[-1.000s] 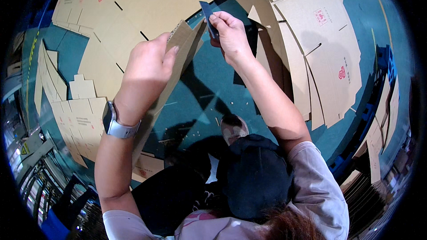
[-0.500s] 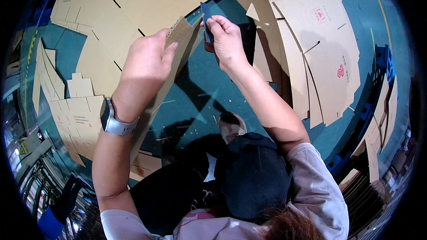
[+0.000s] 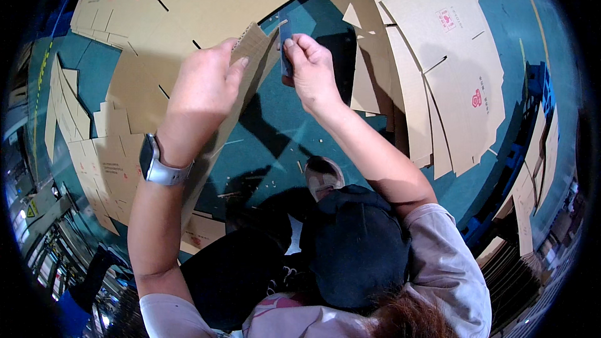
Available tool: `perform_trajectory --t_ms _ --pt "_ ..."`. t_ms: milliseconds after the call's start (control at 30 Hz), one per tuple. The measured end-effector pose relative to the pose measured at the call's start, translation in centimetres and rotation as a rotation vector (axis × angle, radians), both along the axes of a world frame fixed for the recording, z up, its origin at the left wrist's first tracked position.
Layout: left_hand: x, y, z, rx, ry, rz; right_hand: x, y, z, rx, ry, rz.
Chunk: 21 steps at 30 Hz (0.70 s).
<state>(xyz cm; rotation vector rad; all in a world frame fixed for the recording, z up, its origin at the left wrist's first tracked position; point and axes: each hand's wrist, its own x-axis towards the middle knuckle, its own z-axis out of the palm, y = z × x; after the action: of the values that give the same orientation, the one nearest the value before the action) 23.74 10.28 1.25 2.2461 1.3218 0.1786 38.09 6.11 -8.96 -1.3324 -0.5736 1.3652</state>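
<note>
My left hand [image 3: 201, 84], with a watch [image 3: 156, 159] on its wrist, is closed on the upright edge of a stack of brown cardboard sheets [image 3: 258, 56]. The thumb lies on the near face, and the other fingers are hidden behind. Just right of that edge, my right hand [image 3: 312, 72] pinches a thin, flat, dark blue strip [image 3: 286, 40] between thumb and fingers. The strip points upward, its upper part beside the corner of the cardboard. Whether the two touch, I cannot tell.
Large flat cardboard sheets [image 3: 206, 0] with slots and red prints spread at the upper left. More cardboard sheets [image 3: 460, 69] lie stacked on the right. Small scraps dot the green floor [image 3: 275, 150] near my shoe [image 3: 324, 175]. A blue pallet [image 3: 510, 166] stands at the far right.
My right hand has come down slightly toward me with the blue strip, which now stands more upright. The left hand keeps its hold on the cardboard, almost unmoved.
</note>
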Motion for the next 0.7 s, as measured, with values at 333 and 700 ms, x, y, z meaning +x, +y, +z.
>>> perform_trajectory --t_ms 333,700 --pt "-0.3 0.1 -0.1 -0.117 -0.046 -0.001 2.5 2.3 0.6 -0.012 -0.127 0.098" --pt "-0.3 0.5 -0.1 -0.104 -0.019 0.011 1.9 1.9 -0.6 0.049 -0.118 0.127"
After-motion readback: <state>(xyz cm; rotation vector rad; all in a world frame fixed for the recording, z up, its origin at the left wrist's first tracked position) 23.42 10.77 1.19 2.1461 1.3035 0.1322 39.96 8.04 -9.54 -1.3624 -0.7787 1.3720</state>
